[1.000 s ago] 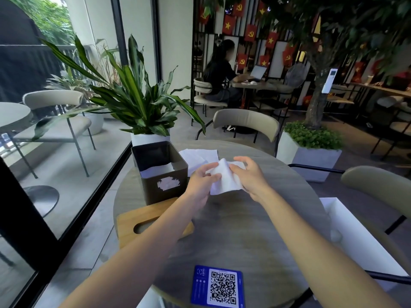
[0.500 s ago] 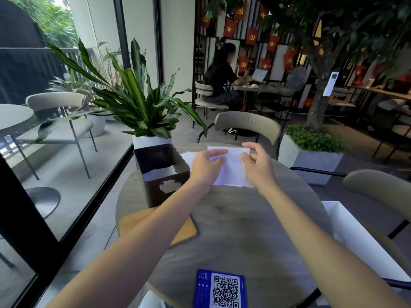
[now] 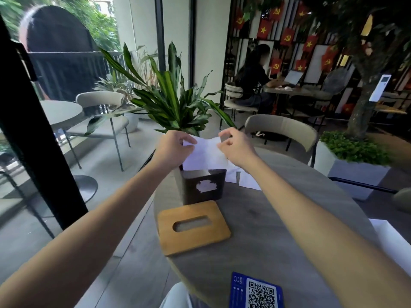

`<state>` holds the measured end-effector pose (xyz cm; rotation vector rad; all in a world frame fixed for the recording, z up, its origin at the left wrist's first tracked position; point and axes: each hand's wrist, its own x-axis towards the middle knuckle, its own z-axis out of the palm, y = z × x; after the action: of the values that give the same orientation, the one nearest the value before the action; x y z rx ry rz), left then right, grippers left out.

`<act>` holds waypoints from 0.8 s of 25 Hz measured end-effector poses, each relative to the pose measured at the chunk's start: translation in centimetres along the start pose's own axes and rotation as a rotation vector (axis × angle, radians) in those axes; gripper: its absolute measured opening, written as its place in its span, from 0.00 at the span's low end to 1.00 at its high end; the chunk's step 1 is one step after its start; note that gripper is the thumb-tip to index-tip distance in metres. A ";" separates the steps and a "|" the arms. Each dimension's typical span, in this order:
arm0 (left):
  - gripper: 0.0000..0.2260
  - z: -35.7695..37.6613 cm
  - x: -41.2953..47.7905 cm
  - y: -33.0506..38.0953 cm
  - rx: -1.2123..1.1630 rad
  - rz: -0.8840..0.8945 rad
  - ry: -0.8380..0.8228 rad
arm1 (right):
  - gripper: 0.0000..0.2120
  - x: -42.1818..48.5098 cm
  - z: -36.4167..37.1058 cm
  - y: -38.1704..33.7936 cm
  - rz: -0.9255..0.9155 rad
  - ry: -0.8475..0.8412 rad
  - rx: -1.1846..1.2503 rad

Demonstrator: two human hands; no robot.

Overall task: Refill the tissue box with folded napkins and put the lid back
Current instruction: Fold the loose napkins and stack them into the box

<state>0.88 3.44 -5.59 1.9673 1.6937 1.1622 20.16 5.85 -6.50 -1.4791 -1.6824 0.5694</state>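
A dark square tissue box (image 3: 202, 185) stands open on the round grey table (image 3: 278, 230), a pale mark on its front wall. My left hand (image 3: 172, 147) and my right hand (image 3: 236, 145) each pinch a top corner of one white napkin (image 3: 205, 155), which hangs directly over the box with its lower edge at the opening. The wooden lid (image 3: 192, 226) with an oval slot lies flat on the table just in front of the box. More white napkins (image 3: 244, 180) lie on the table behind and right of the box.
A blue QR-code card (image 3: 256, 291) lies at the table's near edge. A potted plant (image 3: 175, 105) stands just behind the box. Chairs (image 3: 282, 132) ring the table, a white planter (image 3: 351, 172) is at right, glass wall at left. A person sits at a far table.
Both hands have carried the napkin left from over the table middle to above the box, holding it by its top corners. The camera view has swung left.
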 end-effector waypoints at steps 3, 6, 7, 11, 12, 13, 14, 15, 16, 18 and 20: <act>0.09 -0.3 0.3 -1.8 0.226 0.005 -0.015 | 0.15 0.7 2.2 -0.7 -0.043 -0.080 -0.193; 0.11 0.7 0.8 -2.8 0.370 0.004 -0.015 | 0.19 1.1 3.6 -0.6 -0.112 -0.118 -0.423; 0.11 1.1 1.1 -3.0 0.411 0.008 -0.037 | 0.19 1.3 3.7 -0.5 -0.132 -0.125 -0.496; 0.10 2.5 2.2 -3.2 0.594 0.038 -0.159 | 0.19 2.3 4.1 -0.3 -0.225 -0.152 -0.738; 0.10 2.9 2.4 -3.2 0.658 0.055 -0.181 | 0.18 2.4 4.4 -0.3 -0.258 -0.159 -0.804; 0.10 3.1 2.5 -3.1 0.725 0.072 -0.199 | 0.18 2.6 4.6 -0.3 -0.287 -0.165 -0.860; 0.10 3.4 2.7 -2.9 0.787 0.086 -0.215 | 0.18 2.8 4.9 -0.2 -0.307 -0.170 -0.898; 0.09 3.5 2.8 -2.7 0.843 0.096 -0.235 | 0.17 3.0 5.0 -0.2 -0.315 -0.183 -0.927; 0.07 3.6 3.0 -2.5 0.892 0.106 -0.255 | 0.16 3.1 5.2 -0.2 -0.315 -0.205 -0.946; 0.04 3.7 3.2 -2.0 0.967 0.115 -0.309 | 0.16 3.0 5.5 -0.2 -0.289 -0.278 -0.969; 0.07 4.0 3.5 -1.6 0.999 0.102 -0.386 | 0.16 2.8 5.7 -0.1 -0.276 -0.328 -0.993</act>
<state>2.63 8.20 -7.89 2.5724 2.1559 -0.1744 15.60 9.50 -8.93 -1.7966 -2.5773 -0.2615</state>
